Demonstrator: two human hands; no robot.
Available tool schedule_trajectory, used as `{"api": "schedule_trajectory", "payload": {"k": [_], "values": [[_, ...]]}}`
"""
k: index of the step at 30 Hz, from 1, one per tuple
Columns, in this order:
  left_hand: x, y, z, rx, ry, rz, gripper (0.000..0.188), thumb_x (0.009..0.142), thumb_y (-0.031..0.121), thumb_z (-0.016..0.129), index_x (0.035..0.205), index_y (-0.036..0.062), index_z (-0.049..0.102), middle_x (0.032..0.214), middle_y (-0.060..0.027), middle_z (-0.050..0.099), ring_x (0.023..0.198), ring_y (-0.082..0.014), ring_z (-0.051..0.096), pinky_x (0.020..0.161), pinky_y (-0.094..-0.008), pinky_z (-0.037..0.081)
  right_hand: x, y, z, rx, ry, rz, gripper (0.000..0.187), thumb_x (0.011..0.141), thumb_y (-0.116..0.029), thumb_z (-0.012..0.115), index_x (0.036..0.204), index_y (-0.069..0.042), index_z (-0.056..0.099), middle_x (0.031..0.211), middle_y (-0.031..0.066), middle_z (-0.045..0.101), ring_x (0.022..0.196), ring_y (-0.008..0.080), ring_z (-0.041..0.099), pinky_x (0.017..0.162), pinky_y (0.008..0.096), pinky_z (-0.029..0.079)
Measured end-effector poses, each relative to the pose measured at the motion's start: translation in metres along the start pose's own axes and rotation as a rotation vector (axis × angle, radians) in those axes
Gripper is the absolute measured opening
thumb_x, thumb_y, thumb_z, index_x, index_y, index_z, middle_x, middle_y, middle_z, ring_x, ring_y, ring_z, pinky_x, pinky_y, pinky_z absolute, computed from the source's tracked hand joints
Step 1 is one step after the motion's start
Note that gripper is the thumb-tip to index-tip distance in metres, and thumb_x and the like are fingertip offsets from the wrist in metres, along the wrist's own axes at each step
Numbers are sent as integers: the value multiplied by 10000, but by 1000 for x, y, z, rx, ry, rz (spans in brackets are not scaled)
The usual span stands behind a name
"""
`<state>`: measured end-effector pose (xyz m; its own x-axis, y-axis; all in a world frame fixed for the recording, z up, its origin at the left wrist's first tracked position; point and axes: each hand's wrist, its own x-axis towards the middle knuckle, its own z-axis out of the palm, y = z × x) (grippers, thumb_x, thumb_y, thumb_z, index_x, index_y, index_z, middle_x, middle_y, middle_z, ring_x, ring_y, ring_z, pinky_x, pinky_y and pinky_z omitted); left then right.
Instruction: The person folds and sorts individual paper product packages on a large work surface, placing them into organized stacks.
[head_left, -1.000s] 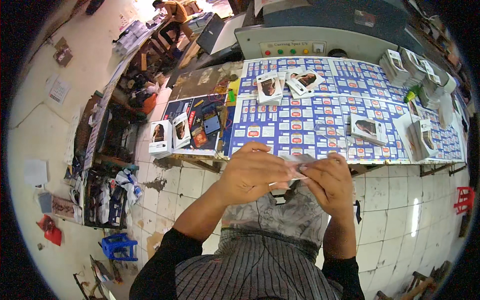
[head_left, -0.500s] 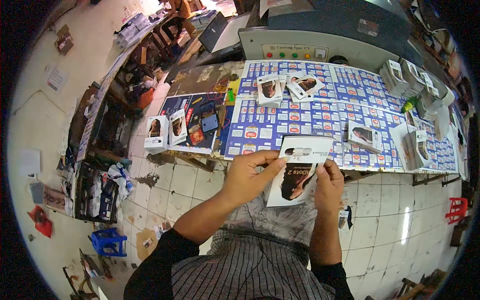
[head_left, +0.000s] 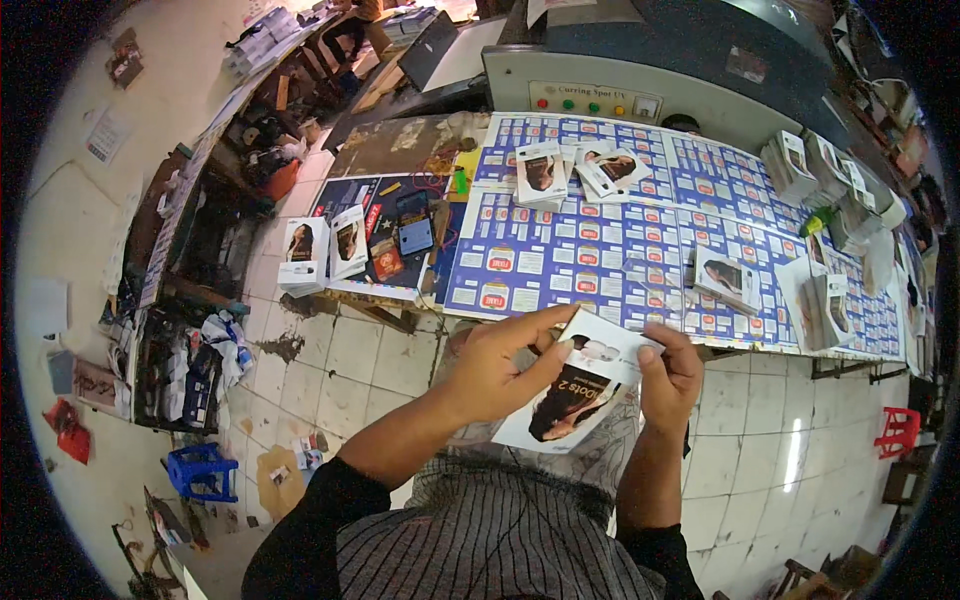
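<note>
In front of my body I hold a white printed leaflet [head_left: 562, 408] with a dark-haired portrait and a picture of small earbuds; it is tilted, and its print faces upside down. My left hand [head_left: 505, 368] pinches its upper left edge between thumb and fingers. At the upper right corner my right hand [head_left: 668, 378] has thumb and forefinger closed on the edge. Similar leaflets [head_left: 541, 175] lie piled on the table beyond my hands, with a fanned group [head_left: 612, 172] beside them. Another stack [head_left: 727, 280] lies to the right.
Blue-and-white printed sheets [head_left: 570, 240] cover the table. More stacks [head_left: 302, 255] stand at its left end, near a phone [head_left: 415, 232]. At the right are taller stacks [head_left: 790, 165]. A grey machine [head_left: 570, 95] with coloured buttons stands behind. Stools, blue [head_left: 202, 472] and red [head_left: 897, 432], stand on the floor.
The leaflet has come lower and nearer my body and tilted further, its bottom swinging left. My right hand has shifted slightly right, its forefinger now stretched along the top corner.
</note>
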<state>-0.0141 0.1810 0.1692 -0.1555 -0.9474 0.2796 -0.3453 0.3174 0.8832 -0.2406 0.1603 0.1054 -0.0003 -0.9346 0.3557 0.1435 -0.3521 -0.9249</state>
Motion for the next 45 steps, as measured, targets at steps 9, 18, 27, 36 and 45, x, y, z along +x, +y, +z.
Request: {"api": "schedule_trajectory", "payload": {"k": [9, 18, 27, 36, 45], "values": [[0, -7, -15, 60, -78, 209, 488, 872, 61, 707, 1328, -34, 561, 740, -38, 651, 687, -96, 600, 670, -271, 483, -2, -21, 12, -98, -75, -132, 139, 839, -23, 696, 967, 30, 692, 913, 143, 710, 819, 211, 668, 779, 314, 506], [-12, -5, -12, 70, 105, 328, 406, 857, 43, 728, 1252, -2, 641, 961, -129, 729, 778, -213, 693, 688, -325, 529, -8, -8, 22, 3, -37, -419, 282, 888, -17, 642, 1162, 42, 611, 949, 218, 687, 802, 294, 673, 749, 414, 544], [-24, -3, 2, -8, 256, 499, 323, 844, 5, 715, 1161, -33, 666, 1006, -124, 747, 787, -214, 684, 723, -346, 520, -35, -10, 64, 70, 247, -362, 474, 1001, -101, 548, 1430, 55, 422, 1039, 181, 660, 886, 231, 646, 749, 385, 571], [-30, 4, -3, -161, 204, 505, 226, 862, -1, 674, 1087, -15, 685, 977, -106, 750, 767, -205, 683, 710, -341, 497, -36, -13, 61, 177, 167, -514, 398, 992, -97, 570, 1370, 6, 498, 975, 172, 647, 839, 240, 613, 734, 388, 553], [-32, 10, 1, -72, 283, 513, 89, 900, 47, 609, 941, 2, 673, 869, -118, 733, 688, -224, 670, 678, -362, 480, -40, -14, 55, 160, 131, -472, 350, 971, -76, 585, 1315, -28, 538, 914, 185, 649, 767, 242, 597, 631, 375, 549]]}}
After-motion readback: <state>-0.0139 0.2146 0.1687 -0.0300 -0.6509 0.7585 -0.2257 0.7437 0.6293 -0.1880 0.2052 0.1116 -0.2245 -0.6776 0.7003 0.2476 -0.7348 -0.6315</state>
